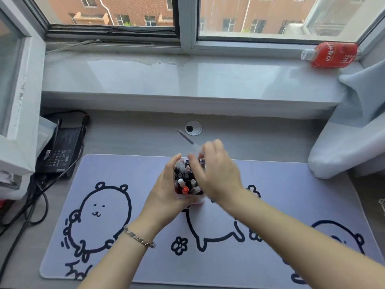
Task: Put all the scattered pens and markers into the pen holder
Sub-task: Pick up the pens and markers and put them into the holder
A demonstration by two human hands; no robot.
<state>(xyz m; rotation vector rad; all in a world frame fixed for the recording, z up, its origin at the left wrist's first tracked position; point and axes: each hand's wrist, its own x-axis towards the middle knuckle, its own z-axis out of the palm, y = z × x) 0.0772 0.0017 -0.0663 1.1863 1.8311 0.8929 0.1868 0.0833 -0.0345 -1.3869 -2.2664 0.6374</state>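
Note:
A clear pen holder (183, 197) packed with several pens and markers (185, 180) stands in the middle of the desk mat. My left hand (166, 190) wraps around the holder's left and near side. My right hand (216, 174) hovers over the holder's right rim, blurred by motion, pinching a thin clear pen (188, 140) whose free end sticks out up and to the left, above the desk. The lower end of that pen is hidden behind my fingers. No loose pens lie on the mat.
A lilac desk mat (116, 172) with bear drawings covers the grey desk. A black power adapter (59, 151) with cables sits at the left. A cable grommet (193, 127) is behind the holder. A red bottle (331, 55) lies on the windowsill; a grey cushion (350, 147) is at right.

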